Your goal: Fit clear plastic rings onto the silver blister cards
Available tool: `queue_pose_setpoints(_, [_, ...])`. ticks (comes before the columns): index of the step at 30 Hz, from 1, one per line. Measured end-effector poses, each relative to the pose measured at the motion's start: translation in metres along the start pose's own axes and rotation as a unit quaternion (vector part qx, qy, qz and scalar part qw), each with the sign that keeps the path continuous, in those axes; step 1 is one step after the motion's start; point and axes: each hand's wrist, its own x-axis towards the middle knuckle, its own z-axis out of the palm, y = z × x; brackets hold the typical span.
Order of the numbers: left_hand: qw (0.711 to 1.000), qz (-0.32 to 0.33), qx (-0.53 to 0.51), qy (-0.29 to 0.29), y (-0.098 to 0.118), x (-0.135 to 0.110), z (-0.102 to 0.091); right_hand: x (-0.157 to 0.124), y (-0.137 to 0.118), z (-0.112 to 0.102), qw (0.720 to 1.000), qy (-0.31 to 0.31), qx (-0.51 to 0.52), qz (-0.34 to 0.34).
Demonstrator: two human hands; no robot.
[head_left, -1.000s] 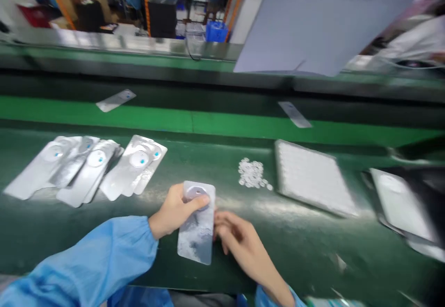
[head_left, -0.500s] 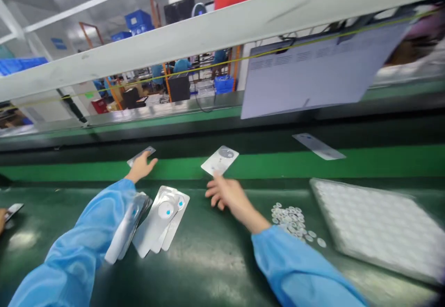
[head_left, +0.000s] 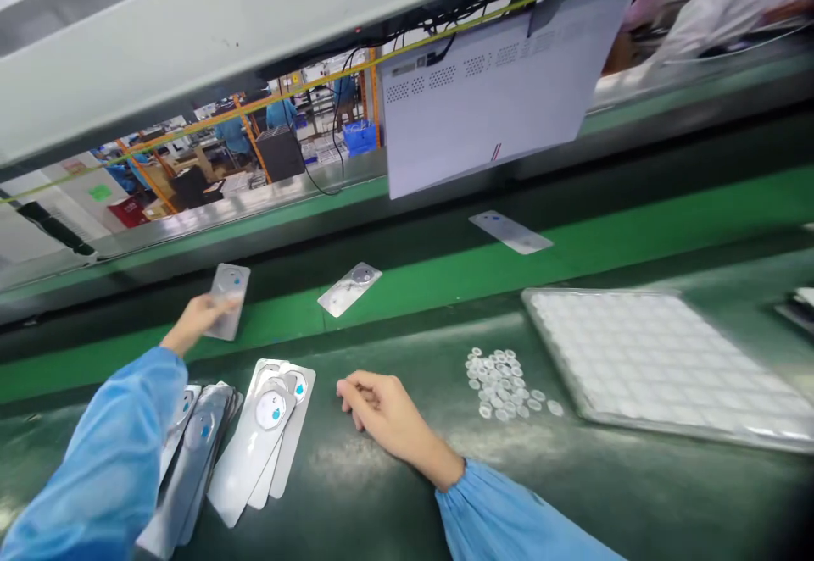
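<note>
Your left hand point(head_left: 200, 319) is clamping a silver blister card point(head_left: 227, 300) by its lower edge at about 11 o'clock, and the card is tilting up over a bright green strip point(head_left: 432, 286) along the far side of the table point(head_left: 636, 493). Your right hand point(head_left: 387, 413) is resting on the table at 12 o'clock, its fingers point(head_left: 353, 391) loosely curled and gripping nothing. Just left of it, a stack of blister cards point(head_left: 260, 434) is lying at 11 o'clock, and a second stack point(head_left: 194, 459) is sitting partly under your left sleeve point(head_left: 108, 459). A loose card point(head_left: 348, 288) is lying on the green strip at 12 o'clock, with another card point(head_left: 510, 232) further off at 1 o'clock. A small pile of clear rings point(head_left: 499, 383) is sitting at 1 o'clock, and beside it, at 2 o'clock, a flat tray of round pieces point(head_left: 661, 366) is lying on the table.
</note>
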Motion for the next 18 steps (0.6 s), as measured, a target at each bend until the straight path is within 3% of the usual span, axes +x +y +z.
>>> queue_pose_setpoints(3, [0.994, 0.008, -0.048, -0.093, -0.011, -0.055, 0.045, -0.009, -0.005, 0.001, 1.000, 0.010, 0.018, 0.001])
queue_pose_setpoints(5, [0.976, 0.025, -0.107, -0.190, -0.021, -0.104, 0.079, -0.025, -0.009, 0.000, 1.000, -0.007, 0.014, -0.009])
queue_pose_setpoints(7, [0.970, 0.042, -0.152, -0.186, -0.029, -0.147, 0.105, -0.046, -0.011, -0.002, 0.999, -0.041, 0.004, -0.005])
queue_pose_setpoints(9, [0.970, 0.050, -0.185, -0.150, -0.035, -0.176, 0.119, -0.067, -0.010, -0.004, 0.996, -0.081, -0.019, 0.014])
queue_pose_setpoints(11, [0.954, 0.022, -0.260, -0.148, -0.039, -0.191, 0.125, -0.085, -0.009, -0.005, 0.992, -0.112, -0.051, 0.026])
queue_pose_setpoints(15, [0.871, -0.086, -0.449, -0.180, -0.047, -0.197, 0.132, -0.099, -0.006, -0.005, 0.984, -0.129, -0.123, 0.000])
queue_pose_setpoints(18, [0.849, -0.123, -0.487, -0.163, -0.049, -0.199, 0.136, -0.099, -0.005, -0.004, 0.981, -0.133, -0.139, -0.015])
